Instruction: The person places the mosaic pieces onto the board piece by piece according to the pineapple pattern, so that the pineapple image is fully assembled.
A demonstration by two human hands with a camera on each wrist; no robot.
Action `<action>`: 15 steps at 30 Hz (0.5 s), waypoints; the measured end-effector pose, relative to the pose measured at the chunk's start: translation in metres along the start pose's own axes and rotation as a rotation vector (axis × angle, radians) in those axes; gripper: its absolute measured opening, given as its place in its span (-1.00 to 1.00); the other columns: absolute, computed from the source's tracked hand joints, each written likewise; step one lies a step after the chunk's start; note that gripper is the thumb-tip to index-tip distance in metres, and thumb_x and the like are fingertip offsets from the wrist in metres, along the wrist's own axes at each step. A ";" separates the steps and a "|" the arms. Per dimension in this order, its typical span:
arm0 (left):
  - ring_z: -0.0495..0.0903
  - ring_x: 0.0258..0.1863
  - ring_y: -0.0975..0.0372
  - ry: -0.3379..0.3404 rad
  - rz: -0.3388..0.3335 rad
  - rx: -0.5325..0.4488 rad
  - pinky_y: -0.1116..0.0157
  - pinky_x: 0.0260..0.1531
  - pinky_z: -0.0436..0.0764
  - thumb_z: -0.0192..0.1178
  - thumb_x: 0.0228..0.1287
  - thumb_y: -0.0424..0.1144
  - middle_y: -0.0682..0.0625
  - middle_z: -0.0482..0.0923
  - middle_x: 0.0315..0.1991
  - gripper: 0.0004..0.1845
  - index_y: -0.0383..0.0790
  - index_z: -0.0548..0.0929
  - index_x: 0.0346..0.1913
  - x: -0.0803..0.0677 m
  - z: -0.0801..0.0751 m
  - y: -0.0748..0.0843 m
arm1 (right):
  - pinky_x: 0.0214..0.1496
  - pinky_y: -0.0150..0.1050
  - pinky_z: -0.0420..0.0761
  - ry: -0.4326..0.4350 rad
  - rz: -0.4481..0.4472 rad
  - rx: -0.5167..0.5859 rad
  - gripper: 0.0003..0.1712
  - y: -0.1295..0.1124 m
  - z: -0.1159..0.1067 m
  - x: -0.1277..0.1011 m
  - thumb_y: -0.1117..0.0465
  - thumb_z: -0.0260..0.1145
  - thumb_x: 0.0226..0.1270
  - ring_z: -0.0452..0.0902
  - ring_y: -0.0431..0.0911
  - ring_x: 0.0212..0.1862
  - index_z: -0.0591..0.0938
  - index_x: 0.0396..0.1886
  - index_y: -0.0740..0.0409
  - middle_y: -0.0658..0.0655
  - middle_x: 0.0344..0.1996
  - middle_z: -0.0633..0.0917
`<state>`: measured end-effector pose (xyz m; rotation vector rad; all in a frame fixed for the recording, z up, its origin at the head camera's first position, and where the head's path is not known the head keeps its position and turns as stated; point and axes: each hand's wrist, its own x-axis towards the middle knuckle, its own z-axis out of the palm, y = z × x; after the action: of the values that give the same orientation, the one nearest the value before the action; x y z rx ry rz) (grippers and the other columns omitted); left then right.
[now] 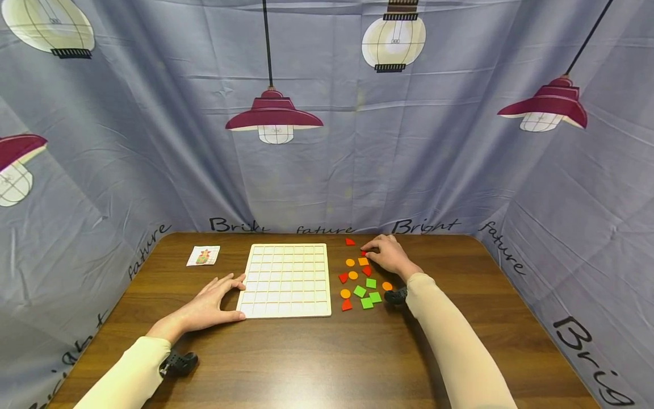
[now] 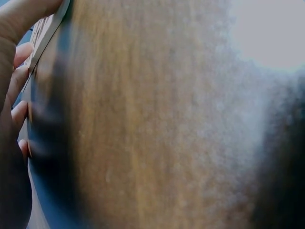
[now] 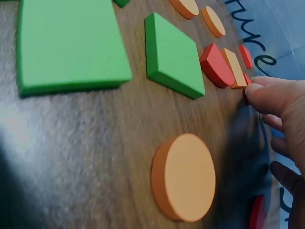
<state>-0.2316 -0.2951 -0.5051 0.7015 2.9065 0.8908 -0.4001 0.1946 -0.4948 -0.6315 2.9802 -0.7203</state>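
Observation:
A cream square board with a grid of shallow cells lies flat on the table. My left hand rests at its left side, thumb by the near corner and fingertips against the edge. To the board's right, my right hand pinches a small red piece between thumb and forefinger at the table surface; the fingertips partly cover it. Around that hand lie loose flat pieces: an orange square, orange discs, green squares and red wedge-shaped pieces.
A small white card with a coloured mosaic picture lies left of the board. The brown wooden table ends at a printed grey-blue curtain at the back and sides. A further red piece shows below the right hand.

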 end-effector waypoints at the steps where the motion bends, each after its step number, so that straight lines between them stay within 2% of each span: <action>1: 0.10 0.53 -0.23 0.000 0.001 0.000 -0.29 0.47 -0.12 0.45 0.16 0.22 -0.17 0.26 0.53 -0.33 -0.10 0.51 0.19 0.000 0.000 0.000 | 0.19 0.14 0.43 0.009 -0.004 -0.001 -0.76 0.001 0.000 -0.001 0.12 0.37 0.46 0.36 0.16 0.18 0.79 0.05 -0.04 0.17 0.11 0.60; 5: 0.10 0.53 -0.23 -0.003 -0.001 0.001 -0.29 0.47 -0.11 0.45 0.16 0.21 -0.16 0.26 0.54 -0.33 -0.10 0.52 0.19 0.000 -0.001 0.002 | 0.19 0.14 0.43 0.054 -0.014 -0.015 -0.79 0.007 0.000 -0.004 0.09 0.40 0.42 0.38 0.16 0.15 0.79 -0.04 -0.01 0.16 0.03 0.63; 10: 0.10 0.53 -0.23 -0.001 0.002 0.001 -0.29 0.47 -0.11 0.45 0.17 0.21 -0.15 0.26 0.54 -0.33 -0.10 0.51 0.19 0.000 -0.002 0.001 | 0.18 0.09 0.43 0.082 0.017 -0.030 -0.78 0.015 -0.001 -0.009 0.01 0.41 0.41 0.38 0.10 0.09 0.76 -0.08 -0.01 0.10 -0.02 0.64; 15: 0.10 0.54 -0.22 -0.001 0.006 -0.001 -0.29 0.47 -0.11 0.44 0.17 0.22 -0.15 0.26 0.54 -0.33 -0.09 0.52 0.19 -0.001 -0.001 0.000 | 0.14 0.09 0.42 0.076 0.035 0.003 -0.70 0.020 -0.003 -0.018 -0.01 0.43 0.36 0.38 0.10 0.06 0.76 -0.02 0.02 0.13 0.00 0.65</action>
<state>-0.2312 -0.2961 -0.5043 0.7101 2.9044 0.8925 -0.3918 0.2188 -0.5021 -0.5633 3.0501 -0.7626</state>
